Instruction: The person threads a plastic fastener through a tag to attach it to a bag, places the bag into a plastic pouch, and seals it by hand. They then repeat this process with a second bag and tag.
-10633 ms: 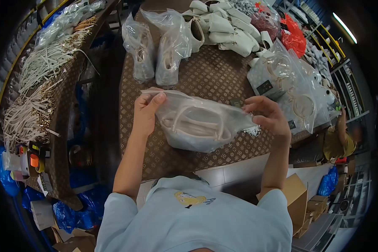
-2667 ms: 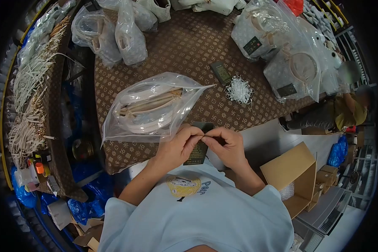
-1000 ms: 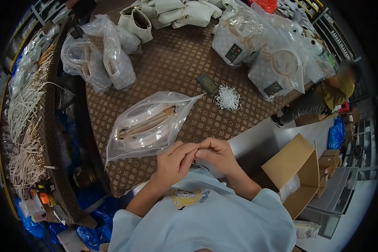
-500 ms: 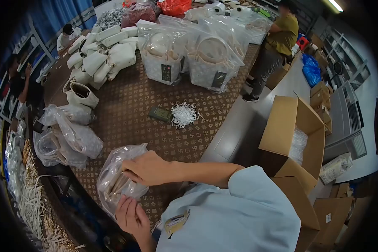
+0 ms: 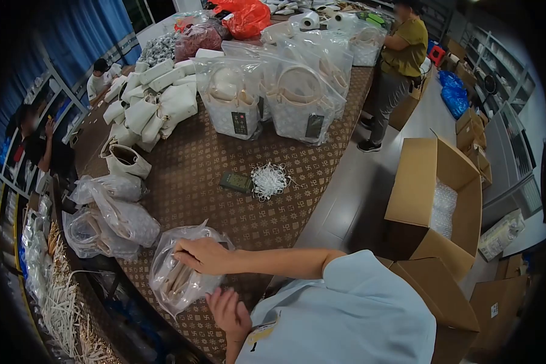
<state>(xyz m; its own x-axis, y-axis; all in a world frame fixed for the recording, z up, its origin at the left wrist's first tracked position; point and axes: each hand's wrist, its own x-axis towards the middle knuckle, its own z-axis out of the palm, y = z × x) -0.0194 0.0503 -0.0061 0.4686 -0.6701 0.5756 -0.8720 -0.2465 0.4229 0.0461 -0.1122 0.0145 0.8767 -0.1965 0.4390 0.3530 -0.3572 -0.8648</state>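
Observation:
A handbag with beige trim and handles lies in a clear plastic bag (image 5: 175, 297) on the patterned table. My right hand (image 5: 205, 255) reaches across from the right, its fingers closed on the upper part of the handbag (image 5: 177, 280); the exact grip is partly hidden. My left hand (image 5: 227, 309) is just off the near right edge of the plastic, fingers stretched out and holding nothing. Beyond them lie a dark green card stack (image 5: 236, 182) and a pile of white loops (image 5: 269, 181).
Wrapped handbags (image 5: 112, 221) lie at the left, white handbags (image 5: 142, 112) behind them. Bagged handbags with black tags (image 5: 233, 106) stand at the back. An open carton (image 5: 409, 188) is right of the table. A co-worker (image 5: 403, 54) stands at the far right.
My left hand has come off the plastic and moved right, toward my body. My right hand keeps hold of the handbag. The whole view has shifted a little.

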